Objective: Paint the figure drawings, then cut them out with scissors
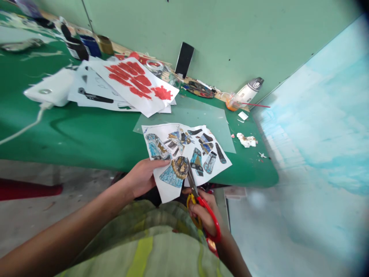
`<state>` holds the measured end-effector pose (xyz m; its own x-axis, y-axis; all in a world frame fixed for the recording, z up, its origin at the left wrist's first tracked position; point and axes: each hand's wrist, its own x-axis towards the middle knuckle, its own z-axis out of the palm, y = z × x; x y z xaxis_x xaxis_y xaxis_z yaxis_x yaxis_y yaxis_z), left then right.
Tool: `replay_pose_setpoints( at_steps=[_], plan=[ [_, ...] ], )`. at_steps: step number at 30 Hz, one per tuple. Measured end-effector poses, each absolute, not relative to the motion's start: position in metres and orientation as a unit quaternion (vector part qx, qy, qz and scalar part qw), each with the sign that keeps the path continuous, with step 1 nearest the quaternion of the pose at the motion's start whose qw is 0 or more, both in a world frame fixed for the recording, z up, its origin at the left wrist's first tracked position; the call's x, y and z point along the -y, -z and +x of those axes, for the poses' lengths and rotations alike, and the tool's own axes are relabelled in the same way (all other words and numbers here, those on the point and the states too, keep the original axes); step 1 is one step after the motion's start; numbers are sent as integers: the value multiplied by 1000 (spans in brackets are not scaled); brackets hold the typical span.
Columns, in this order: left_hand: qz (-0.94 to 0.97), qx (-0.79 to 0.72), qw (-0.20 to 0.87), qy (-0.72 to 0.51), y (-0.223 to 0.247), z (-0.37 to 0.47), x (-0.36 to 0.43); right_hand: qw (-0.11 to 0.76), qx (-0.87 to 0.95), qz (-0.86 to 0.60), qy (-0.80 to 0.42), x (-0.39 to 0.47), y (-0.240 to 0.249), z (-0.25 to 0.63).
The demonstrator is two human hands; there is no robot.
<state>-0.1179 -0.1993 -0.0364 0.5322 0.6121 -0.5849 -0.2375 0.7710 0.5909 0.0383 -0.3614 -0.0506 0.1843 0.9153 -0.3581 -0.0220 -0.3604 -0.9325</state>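
Note:
My left hand [144, 175] grips the left edge of a white sheet of paper [170, 194], thumb on top and fingers underneath. Painted figure parts in blue, black and gold cover the sheet, among them a blue skirt-like shape with a round brown and gold top [175, 173]. My right hand [206, 211] is closed round the red and yellow handles of a pair of scissors [192, 182]. The blades lie at a slit in the sheet's near edge, their tips beside the round brown top. Part of the right hand's fingers is hidden behind the handles.
Sheets with red painted shapes [138, 84] lie on the green table [109, 134], beside a white device with a cable [54, 88]. Along the wall stand paint jars [90, 46], a phone [184, 59], a cup with a brush [232, 102] and a white bottle [249, 92]. Crumpled tissue [246, 140] lies right.

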Motion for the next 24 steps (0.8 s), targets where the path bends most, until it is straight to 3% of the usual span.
replay_pose_setpoints(
  at_steps=[24],
  plan=[
    [229,-415,842,-259,39,-117,202,452,387,-607,-526,364,62,43]
  ],
)
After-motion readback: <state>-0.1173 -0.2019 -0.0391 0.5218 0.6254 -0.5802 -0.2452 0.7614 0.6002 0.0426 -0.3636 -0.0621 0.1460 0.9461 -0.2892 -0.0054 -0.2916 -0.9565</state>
